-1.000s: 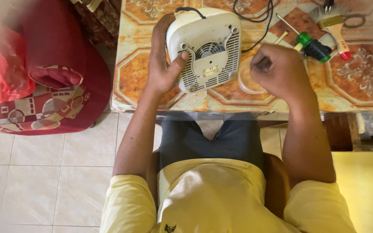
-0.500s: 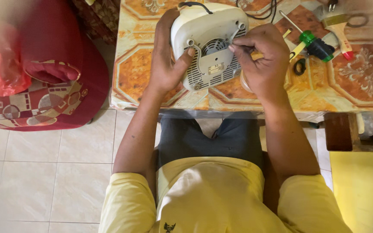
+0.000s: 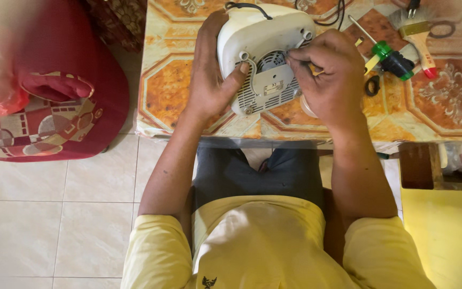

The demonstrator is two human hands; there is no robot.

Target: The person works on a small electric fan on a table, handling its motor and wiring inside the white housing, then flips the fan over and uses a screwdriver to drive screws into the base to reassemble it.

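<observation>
A white fan heater lies on its face on the bench, its grilled back turned up and a black cord running off its far edge. The left hand clasps the heater's left side, fingers curled over the casing and the thumb pressed on the grille. The right hand rests at the heater's right side, its fingers pinched narrow on a thin tool with a yellow handle, whose tip, hidden by the fingers, meets the casing.

Just right of that hand lie a green-and-black screwdriver, a paintbrush with a red handle end, and small black scissors. The bench wears a patterned orange and cream cover. Left of it stands a red upholstered seat on pale floor tiles. A wooden piece and a yellow surface sit near right.
</observation>
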